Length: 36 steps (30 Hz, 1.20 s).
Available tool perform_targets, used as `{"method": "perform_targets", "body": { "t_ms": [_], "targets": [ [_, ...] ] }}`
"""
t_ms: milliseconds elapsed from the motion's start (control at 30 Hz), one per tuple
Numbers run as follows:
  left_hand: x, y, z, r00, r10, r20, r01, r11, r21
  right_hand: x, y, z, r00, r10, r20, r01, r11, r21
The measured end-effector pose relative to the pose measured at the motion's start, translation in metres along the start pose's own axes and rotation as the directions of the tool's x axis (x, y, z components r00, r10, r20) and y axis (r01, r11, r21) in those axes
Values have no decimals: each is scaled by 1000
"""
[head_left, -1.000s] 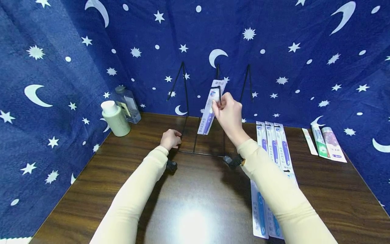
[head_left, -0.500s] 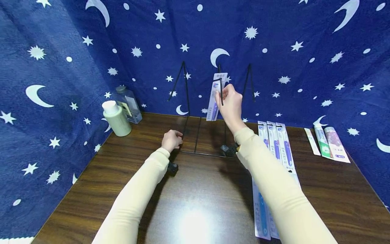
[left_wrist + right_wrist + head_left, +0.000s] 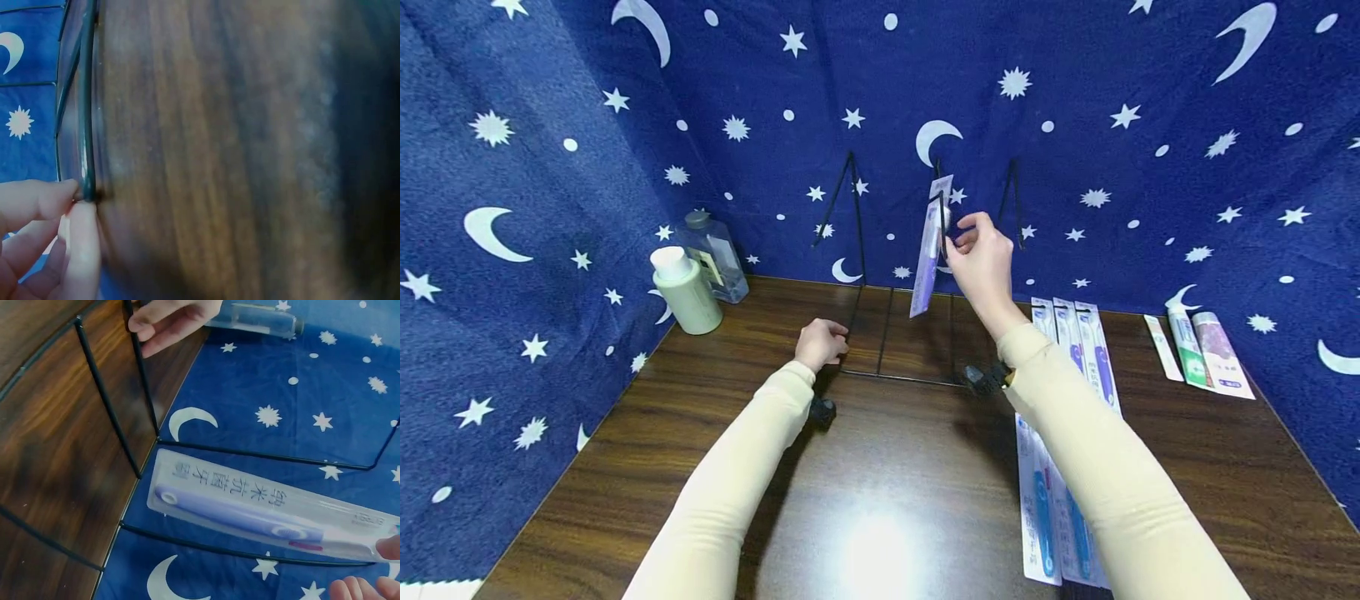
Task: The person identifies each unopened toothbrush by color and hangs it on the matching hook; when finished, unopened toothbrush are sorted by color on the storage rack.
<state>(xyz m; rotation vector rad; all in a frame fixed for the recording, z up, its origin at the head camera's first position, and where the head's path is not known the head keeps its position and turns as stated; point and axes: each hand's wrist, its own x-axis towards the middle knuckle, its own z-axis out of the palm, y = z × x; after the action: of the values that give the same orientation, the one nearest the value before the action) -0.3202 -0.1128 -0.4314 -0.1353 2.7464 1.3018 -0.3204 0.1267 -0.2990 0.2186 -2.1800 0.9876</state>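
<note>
A black wire display rack [image 3: 917, 381] stands on the table against the curtain, with upright hooks at its back. On its middle hook hangs a purple toothbrush in a clear blister pack [image 3: 926, 262], tilted in the head view. My right hand [image 3: 982, 260] is just right of the pack, with a gap between thumb and fingers. In the right wrist view its thumb [image 3: 389, 547] overlaps the top end of the pack, and the other fingers stay apart from it. My left hand [image 3: 822, 343] pinches the rack's wire [image 3: 87, 125] at the front left corner.
Several packed toothbrushes [image 3: 1097, 350] lie in rows on the right, partly under my right sleeve. Toothpaste tubes [image 3: 1217, 354] and a narrow box [image 3: 1162, 347] lie farther right. A green bottle [image 3: 688, 296] and a clear bottle [image 3: 721, 262] stand back left.
The toothbrush pack has risen and turned more edge-on, staying at the middle hook. My right hand has loosened from it and shifted slightly right. The left hand keeps its place on the rack.
</note>
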Motion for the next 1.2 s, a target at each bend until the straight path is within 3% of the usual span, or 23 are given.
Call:
{"method": "perform_targets", "body": {
  "t_ms": [333,500,667,1000,1200],
  "targets": [
    [-2,3,-1,1000,-6,6,6,998,66,-31,29,-43,997,-46,59,51,995,-89],
    [0,5,0,1000,-9,-5,10,991,131,-39,63,-66,994,8,105,12,983,-183],
    [0,6,0,1000,-24,3,23,991,132,-49,104,-85,986,36,160,10,961,-276],
    [6,3,-9,1000,7,14,-8,997,79,-54,162,-101,939,180,294,-44,909,-414],
    [4,1,-4,999,-23,26,21,997,80,-52,188,-99,910,251,331,-80,888,-453]
  ]
}}
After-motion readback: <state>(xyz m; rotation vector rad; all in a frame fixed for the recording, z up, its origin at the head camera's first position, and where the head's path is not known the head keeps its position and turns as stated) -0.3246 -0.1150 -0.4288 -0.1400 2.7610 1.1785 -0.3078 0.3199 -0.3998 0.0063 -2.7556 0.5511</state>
